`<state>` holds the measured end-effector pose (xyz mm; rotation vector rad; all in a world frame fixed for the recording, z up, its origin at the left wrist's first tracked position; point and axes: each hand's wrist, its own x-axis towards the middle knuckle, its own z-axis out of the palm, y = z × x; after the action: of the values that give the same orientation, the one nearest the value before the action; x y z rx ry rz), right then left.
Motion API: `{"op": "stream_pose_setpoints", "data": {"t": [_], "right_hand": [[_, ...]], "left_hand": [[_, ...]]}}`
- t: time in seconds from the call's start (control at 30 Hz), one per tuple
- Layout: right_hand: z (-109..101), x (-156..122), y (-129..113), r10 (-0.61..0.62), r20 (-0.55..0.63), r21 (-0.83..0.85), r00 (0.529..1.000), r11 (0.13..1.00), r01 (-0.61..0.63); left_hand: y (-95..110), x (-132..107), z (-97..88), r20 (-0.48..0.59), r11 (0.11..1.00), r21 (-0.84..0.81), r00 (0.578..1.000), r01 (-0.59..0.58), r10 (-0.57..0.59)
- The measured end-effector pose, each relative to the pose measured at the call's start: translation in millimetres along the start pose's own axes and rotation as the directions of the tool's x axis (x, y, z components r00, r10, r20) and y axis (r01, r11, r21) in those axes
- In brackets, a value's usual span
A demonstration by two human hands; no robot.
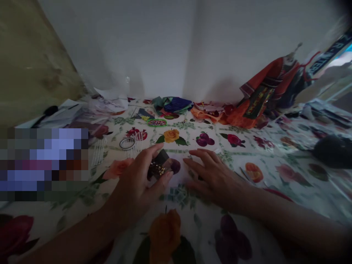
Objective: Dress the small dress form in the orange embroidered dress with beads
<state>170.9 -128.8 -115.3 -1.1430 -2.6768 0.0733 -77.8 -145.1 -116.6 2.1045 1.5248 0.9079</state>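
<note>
Two hands work low over a table w/ a flower-print cloth (192, 227). The left hand (140, 176) grips a small dark beaded piece (158, 165), index finger over its top edge and thumb under the near edge. It's pinched by the rim only, prob. so the gold beads face up and nothing gets rubbed off. The piece sits just above the cloth, approx. centre of the view, between both hands. The right hand (214, 174) lies open just beside it, palm down, fingers spread and empty. It looks to be pressing the cloth flat, though I can't tell if sth. thin is under it.

Further back on the left lies a clear tape roll (127, 143), w/ a white dotted sheet (99, 152) next to it, both near the left hand. Beyond is an oval dish of beads (157, 122), kept apart from the fabric. At the wall are folded blue-green cloth (172, 104), orange cloth (206, 114) and a red garment (264, 91) heaped at the far right, pushed back, likely for elbow room. A dark lump (332, 150) at the right edge is too blurred to ID.
</note>
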Motion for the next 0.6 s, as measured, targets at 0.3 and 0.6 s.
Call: {"op": "stream_pose_setpoints", "data": {"t": [0.3,0.6], "right_hand": [[5.7,11.4,-3.1,0.041,0.074,0.026,0.996,0.999,-0.043],[8.0,11.1,4.0,0.017,0.002,0.176,1.000,0.984,-0.017]], "left_hand": [[1.7,-0.1,-1.2,-0.010,0.999,-0.011,0.999,-0.041,0.041],[-0.3,0.6,1.4,-0.008,0.997,-0.076,1.000,-0.004,0.003]]}}
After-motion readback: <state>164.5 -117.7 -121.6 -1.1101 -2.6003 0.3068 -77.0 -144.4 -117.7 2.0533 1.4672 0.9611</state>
